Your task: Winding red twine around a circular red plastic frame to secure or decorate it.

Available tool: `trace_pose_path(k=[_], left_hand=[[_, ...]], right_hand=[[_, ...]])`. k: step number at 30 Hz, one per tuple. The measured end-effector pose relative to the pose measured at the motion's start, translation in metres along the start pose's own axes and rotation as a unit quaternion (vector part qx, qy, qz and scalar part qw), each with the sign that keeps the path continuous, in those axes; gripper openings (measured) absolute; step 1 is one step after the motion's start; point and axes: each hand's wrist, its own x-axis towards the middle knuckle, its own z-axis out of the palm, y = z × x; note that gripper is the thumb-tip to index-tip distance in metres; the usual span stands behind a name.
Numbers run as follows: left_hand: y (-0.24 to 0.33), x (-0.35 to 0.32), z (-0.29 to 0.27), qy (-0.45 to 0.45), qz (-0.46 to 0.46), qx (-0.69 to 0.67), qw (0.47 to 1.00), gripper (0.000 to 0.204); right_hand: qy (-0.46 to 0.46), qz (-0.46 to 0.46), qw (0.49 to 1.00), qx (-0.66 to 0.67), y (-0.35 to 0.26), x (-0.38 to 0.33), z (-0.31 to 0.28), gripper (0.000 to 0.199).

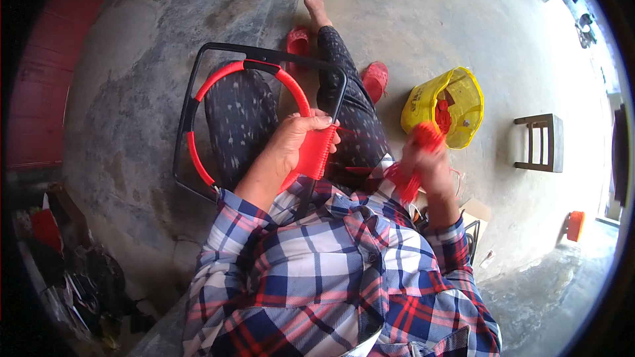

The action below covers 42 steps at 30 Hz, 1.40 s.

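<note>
A black rectangular frame with rounded corners (188, 107) lies across my lap, and a ring wrapped in red with black bands (221, 74) sits inside it. My left hand (297, 137) is closed on the frame's right side, where red cord is wound in tight, even turns (319, 152). Its thumb presses on top of the winding. To the right, my right hand (426, 168) is closed around a bundle of red cord (405, 182); the hand is smeared by motion. A thin red strand runs between the winding and the bundle.
A yellow bucket (423, 102) with red material inside stands at the right. Beyond it is a small stool (541, 143). Red slippers (375, 81) lie by my bare foot (316, 6). Piled clutter (86, 291) sits at lower left, and an orange-red object (576, 226) at far right.
</note>
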Motion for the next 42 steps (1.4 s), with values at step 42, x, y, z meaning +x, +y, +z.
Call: trace_pose_path(k=[42], left_hand=[[0.000,-0.005,0.004,-0.003,0.018,-0.011,1.000,0.010]], right_hand=[[0.079,-0.044,0.973,0.211,0.001,-0.003,-0.075,0.036]])
